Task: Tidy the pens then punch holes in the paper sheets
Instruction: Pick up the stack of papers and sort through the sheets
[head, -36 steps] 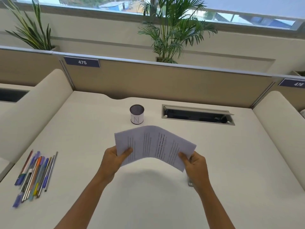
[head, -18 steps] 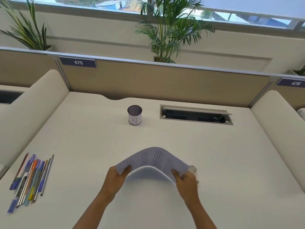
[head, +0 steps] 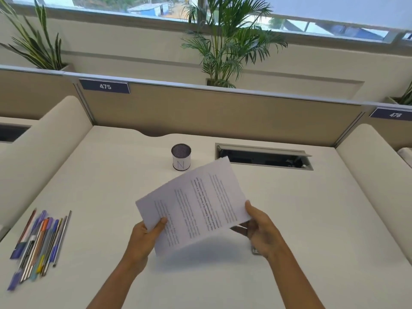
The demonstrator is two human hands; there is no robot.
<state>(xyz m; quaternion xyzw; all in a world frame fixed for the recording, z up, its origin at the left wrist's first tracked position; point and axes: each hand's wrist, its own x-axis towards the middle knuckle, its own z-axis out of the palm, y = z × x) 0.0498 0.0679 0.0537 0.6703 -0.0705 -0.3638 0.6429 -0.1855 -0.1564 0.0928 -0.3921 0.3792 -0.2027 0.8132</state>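
Head view, looking down on a pale desk (head: 312,219). Both hands hold the paper sheets (head: 196,201) above the desk at centre. Left hand (head: 145,238) is clamped on the sheets' 7 o'clock corner, thumb on top. Right hand (head: 260,228) is pinched on the 4 o'clock edge, thumb on top, fingers beneath. Sheets printed side up, tilted, far corner pointing toward 1 o'clock. Small metal object (head: 255,250) shows on the desk under the right hand; too hidden to identify. Pens (head: 38,244) lie in a loose bundle at 9 o'clock, well apart from the hands. Mesh pen cup (head: 181,157) stands upright at 12 o'clock, just beyond the sheets. Open cable tray (head: 265,157) at 1 o'clock.
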